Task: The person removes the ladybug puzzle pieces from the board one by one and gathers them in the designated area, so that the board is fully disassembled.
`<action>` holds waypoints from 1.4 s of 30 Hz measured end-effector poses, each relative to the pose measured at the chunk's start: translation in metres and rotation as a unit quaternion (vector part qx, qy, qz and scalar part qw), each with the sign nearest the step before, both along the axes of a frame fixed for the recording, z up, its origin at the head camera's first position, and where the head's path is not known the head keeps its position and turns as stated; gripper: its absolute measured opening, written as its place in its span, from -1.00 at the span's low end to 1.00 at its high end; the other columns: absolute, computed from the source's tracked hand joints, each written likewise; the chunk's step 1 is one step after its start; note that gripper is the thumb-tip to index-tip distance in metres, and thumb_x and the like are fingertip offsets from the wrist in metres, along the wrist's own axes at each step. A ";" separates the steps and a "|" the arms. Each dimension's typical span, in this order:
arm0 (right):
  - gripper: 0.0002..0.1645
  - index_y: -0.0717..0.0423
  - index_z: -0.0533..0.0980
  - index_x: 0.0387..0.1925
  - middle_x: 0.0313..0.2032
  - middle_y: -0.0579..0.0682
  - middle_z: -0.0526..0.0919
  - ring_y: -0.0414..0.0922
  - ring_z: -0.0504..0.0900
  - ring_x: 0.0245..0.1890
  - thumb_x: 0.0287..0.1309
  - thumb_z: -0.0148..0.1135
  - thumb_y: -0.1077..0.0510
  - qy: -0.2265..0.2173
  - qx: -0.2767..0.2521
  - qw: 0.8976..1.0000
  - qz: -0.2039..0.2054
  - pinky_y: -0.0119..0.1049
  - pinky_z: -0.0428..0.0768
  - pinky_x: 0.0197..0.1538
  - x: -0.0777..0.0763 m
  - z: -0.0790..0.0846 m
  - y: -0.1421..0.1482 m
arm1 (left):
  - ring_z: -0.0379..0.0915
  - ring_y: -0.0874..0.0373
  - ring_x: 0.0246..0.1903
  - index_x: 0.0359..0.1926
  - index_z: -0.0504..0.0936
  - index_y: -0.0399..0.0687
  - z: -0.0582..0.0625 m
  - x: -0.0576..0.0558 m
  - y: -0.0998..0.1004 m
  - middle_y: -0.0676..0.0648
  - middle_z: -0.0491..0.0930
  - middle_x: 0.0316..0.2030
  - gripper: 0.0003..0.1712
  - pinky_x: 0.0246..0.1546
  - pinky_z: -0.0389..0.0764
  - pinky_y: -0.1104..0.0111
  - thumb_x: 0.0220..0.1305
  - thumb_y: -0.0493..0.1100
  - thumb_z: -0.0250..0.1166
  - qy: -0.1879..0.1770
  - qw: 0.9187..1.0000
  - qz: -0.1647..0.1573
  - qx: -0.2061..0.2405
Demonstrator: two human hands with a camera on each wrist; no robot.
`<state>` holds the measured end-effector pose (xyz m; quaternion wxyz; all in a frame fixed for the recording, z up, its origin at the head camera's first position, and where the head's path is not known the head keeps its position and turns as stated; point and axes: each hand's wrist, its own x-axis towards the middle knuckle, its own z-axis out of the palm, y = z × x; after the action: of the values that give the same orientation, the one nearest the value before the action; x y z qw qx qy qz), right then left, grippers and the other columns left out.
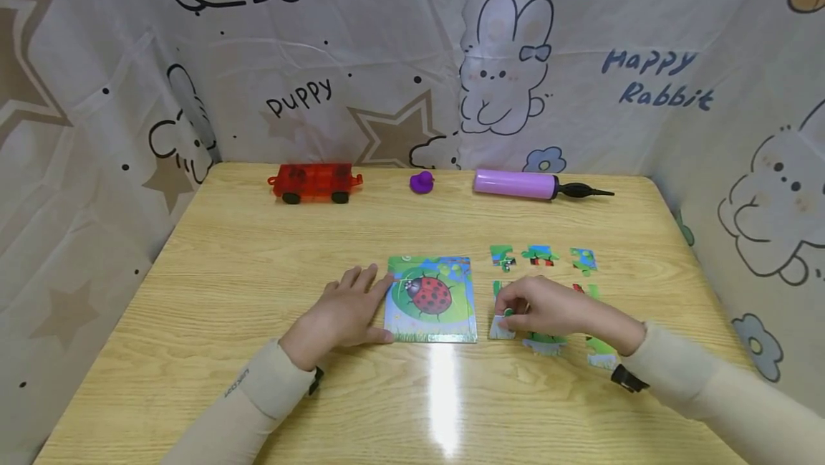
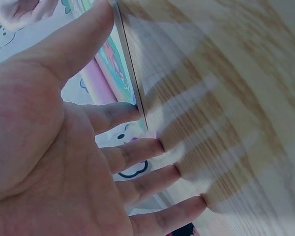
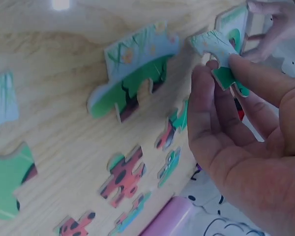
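A square puzzle board with a red ladybug on a green leaf lies flat at the middle of the table. Along its left edge rests my left hand, fingers spread, with thumb and index finger touching the board's side. To the board's right, my right hand pinches a puzzle piece between thumb and fingers. That piece shows pale blue, grass and green, and is tilted in the right wrist view. Other loose pieces lie around this hand, including a grass-edged one and a red spotted one.
Puzzle pieces form a row beyond my right hand, and another piece lies near its wrist. Along the back edge stand a red toy car, a purple rubber duck and a purple hand pump. A printed curtain encloses the table.
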<state>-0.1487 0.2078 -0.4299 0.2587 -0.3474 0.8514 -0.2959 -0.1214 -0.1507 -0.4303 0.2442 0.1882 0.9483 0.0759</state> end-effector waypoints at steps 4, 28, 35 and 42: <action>-0.94 0.04 0.73 -0.21 -0.46 -0.25 0.65 -0.40 0.47 -0.53 0.36 0.40 0.14 0.031 0.010 0.999 -0.005 -0.47 0.52 -0.39 0.003 -0.006 -0.005 | -0.16 -0.36 0.65 0.71 -0.02 0.02 -0.001 0.000 0.000 -0.27 -0.08 0.69 0.19 0.52 0.18 -0.32 0.31 0.35 0.37 0.003 1.000 -0.003 0.000; -0.83 0.05 0.84 -0.19 -0.36 -0.17 0.65 -0.40 0.45 -0.38 0.16 0.53 0.28 0.159 0.013 0.987 -0.015 -0.51 0.52 -0.36 0.007 -0.012 -0.012 | -0.17 -0.36 0.65 0.71 -0.02 0.02 -0.001 0.000 0.000 -0.27 -0.09 0.69 0.18 0.52 0.16 -0.33 0.32 0.34 0.38 0.002 1.000 -0.001 0.003; -0.83 0.07 0.83 -0.23 -0.33 -0.10 0.63 -0.38 0.44 -0.40 0.14 0.53 0.33 0.174 0.020 0.984 -0.023 -0.51 0.52 -0.37 0.008 -0.015 -0.013 | -0.16 -0.35 0.65 0.71 -0.02 0.02 -0.001 -0.001 0.000 -0.27 -0.09 0.69 0.19 0.52 0.16 -0.33 0.32 0.36 0.37 0.003 1.000 -0.005 0.001; -0.82 0.06 0.76 -0.09 -0.32 -0.12 0.62 -0.42 0.38 -0.45 0.27 0.46 0.24 0.201 0.012 0.979 -0.028 -0.50 0.46 -0.41 0.015 -0.012 -0.004 | -0.15 -0.33 0.65 0.71 -0.04 0.01 -0.001 -0.001 -0.003 -0.26 -0.08 0.68 0.19 0.52 0.14 -0.31 0.33 0.37 0.36 0.006 1.000 -0.013 0.012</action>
<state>-0.1336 0.2040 -0.4421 0.0783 -0.3729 0.8988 -0.2167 -0.1219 -0.1535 -0.4309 0.2376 0.2036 0.9461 0.0832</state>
